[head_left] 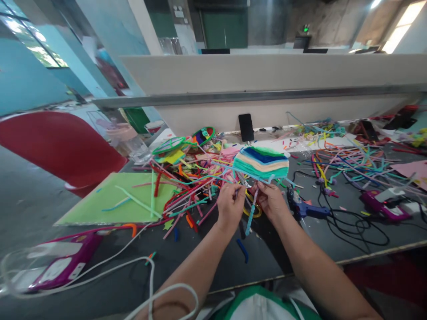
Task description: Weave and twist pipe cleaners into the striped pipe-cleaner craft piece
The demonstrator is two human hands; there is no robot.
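Note:
My right hand [271,202] is closed, fingertips pinching the stem [250,218] of a striped pipe-cleaner piece [262,163]. The piece has a fuzzy panel in green, dark blue, cream and teal. Its stem hangs down between my hands, pale pink near the fingers and wrapped in turquoise lower down. Just left of the stem, my left hand [231,206] is closed in a pinch; what lies between its fingertips is too small to make out. A turquoise pipe cleaner [200,181] runs close to those fingertips. Behind my right hand, a yellow ring [255,211] shows in part.
Loose pipe cleaners [190,200] pile up at left beside a green sheet [113,200]; more [347,164] lie at right. A blue glue gun [312,210] with black cable sits near my right hand. Purple power strips [383,206] and a phone [246,127] are also on the table.

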